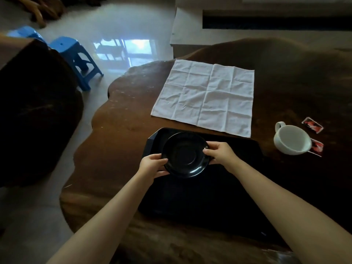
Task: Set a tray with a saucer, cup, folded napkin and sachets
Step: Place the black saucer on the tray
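Observation:
Both my hands hold a black saucer [185,155] over the far left part of a black tray [200,202]. My left hand [152,164] grips its near left rim and my right hand [221,152] grips its right rim. Whether the saucer touches the tray I cannot tell. Beyond the tray, a white napkin [206,96] lies unfolded and flat on the table. A white cup [291,139] stands to the right of the tray, handle pointing away. Two red sachets lie by the cup: one sachet [312,125] behind it, the other sachet [317,147] partly under its right side.
The dark wooden table [118,141] has a wavy left edge dropping to a pale glossy floor. Two blue plastic stools [74,58] stand on the floor at the left, next to a large dark object [32,111]. A pale low cabinet [247,21] is behind the table.

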Motion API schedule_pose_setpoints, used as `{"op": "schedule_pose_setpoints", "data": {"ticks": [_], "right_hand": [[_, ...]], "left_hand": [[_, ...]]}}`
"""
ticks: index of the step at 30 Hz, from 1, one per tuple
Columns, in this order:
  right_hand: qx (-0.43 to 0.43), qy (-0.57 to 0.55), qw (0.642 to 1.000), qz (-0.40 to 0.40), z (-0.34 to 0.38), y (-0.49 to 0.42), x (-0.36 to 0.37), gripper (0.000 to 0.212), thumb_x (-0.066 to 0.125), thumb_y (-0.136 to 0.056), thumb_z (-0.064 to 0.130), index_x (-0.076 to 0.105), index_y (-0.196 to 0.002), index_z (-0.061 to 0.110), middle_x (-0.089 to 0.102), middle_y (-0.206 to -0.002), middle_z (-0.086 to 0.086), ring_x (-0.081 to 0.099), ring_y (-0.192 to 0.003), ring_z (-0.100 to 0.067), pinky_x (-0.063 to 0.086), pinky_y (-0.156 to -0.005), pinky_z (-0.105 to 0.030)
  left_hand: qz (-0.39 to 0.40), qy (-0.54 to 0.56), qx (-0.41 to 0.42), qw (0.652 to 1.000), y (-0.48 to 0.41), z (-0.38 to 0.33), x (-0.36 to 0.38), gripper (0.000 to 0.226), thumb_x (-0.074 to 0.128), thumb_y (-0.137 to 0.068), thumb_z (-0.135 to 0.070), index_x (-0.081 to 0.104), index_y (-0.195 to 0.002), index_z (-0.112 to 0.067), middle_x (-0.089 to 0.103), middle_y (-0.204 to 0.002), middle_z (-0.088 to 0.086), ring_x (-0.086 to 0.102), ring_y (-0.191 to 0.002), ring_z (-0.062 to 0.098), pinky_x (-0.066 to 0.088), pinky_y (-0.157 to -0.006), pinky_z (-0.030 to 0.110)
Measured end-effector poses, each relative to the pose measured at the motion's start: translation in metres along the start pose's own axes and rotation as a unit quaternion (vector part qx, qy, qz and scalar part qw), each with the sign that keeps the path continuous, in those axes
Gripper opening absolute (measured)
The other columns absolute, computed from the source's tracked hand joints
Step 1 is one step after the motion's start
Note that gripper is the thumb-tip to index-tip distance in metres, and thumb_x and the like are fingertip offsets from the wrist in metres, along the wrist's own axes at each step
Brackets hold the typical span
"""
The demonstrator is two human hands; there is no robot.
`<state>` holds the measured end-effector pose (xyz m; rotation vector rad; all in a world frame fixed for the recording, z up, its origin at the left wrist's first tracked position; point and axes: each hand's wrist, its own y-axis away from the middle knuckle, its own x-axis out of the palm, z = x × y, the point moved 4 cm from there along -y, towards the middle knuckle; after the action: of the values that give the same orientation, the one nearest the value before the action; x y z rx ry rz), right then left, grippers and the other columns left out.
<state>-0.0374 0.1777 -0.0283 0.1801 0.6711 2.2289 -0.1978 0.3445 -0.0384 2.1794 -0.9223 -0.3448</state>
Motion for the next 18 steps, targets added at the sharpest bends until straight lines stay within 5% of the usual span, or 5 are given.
{"op": "schedule_pose_setpoints", "data": {"ticks": [9, 18], "right_hand": [[0.006, 0.046, 0.998, -0.042, -0.017, -0.023, 0.008, 0.035, 0.055, -0.087, -0.004, 0.062, -0.12, 0.008, 0.066, -0.086, -0.004, 0.064, -0.088, -0.025, 0.058, -0.073, -0.042], [0.026, 0.088, 0.993, -0.069, -0.02, -0.031, 0.011, 0.032, 0.054, -0.087, -0.003, 0.062, -0.117, 0.007, 0.063, -0.083, -0.002, 0.065, -0.089, -0.028, 0.058, -0.078, -0.046]], "left_hand": [[-0.054, -0.049, 0.008, 0.997, -0.033, 0.012, -0.004, 0.032, 0.063, -0.082, 0.003, 0.06, -0.115, 0.002, 0.067, -0.106, 0.023, 0.068, -0.074, 0.026, 0.059, -0.051, 0.03], [-0.073, -0.062, 0.013, 0.995, -0.047, 0.017, -0.001, 0.033, 0.062, -0.083, 0.002, 0.061, -0.115, 0.001, 0.067, -0.107, 0.021, 0.069, -0.085, 0.031, 0.059, -0.066, 0.039]]}}
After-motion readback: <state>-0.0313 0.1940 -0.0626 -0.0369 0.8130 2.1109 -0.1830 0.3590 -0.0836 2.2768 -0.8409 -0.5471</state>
